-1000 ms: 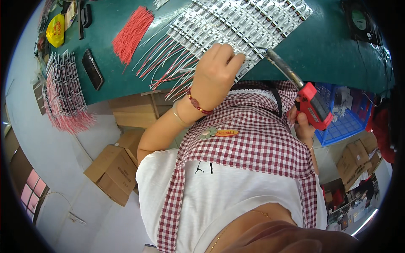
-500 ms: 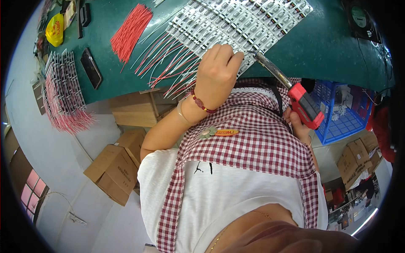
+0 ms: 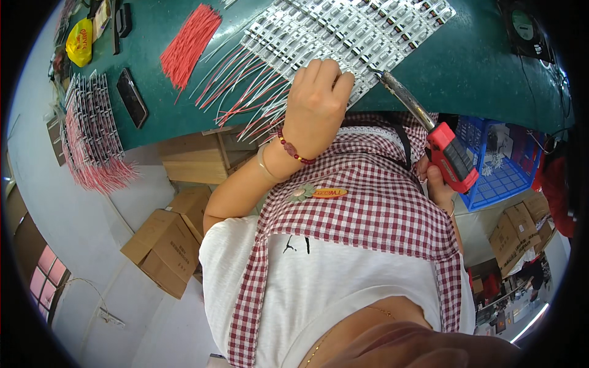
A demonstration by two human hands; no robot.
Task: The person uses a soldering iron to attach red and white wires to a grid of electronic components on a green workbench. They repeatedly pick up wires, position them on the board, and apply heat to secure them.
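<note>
A soldering iron (image 3: 451, 156) with a red and black handle is gripped in my right hand (image 3: 437, 184), partly hidden behind the handle. Its dark tip is at the near right edge of a panel of silvery circuit boards (image 3: 368, 37) on the bench. My left hand (image 3: 319, 92) is closed over the panel's near edge, fingers bent and pressed together; what they hold, if anything, is hidden. Red and white wires (image 3: 245, 92) fan out from the panel's left side toward me, some passing behind my left hand.
On the green bench (image 3: 478, 73) lie a bundle of red wires (image 3: 190, 43), a phone (image 3: 132, 98) and a yellow bag (image 3: 80, 43). Wired panels (image 3: 95, 129) are stacked at the left edge. A blue basket (image 3: 500, 184) stands below right; a black round device (image 3: 524, 27) is far right.
The soldering iron has shifted slightly right and down, its tip drawing back from my left fingers. My left hand has risen a little.
</note>
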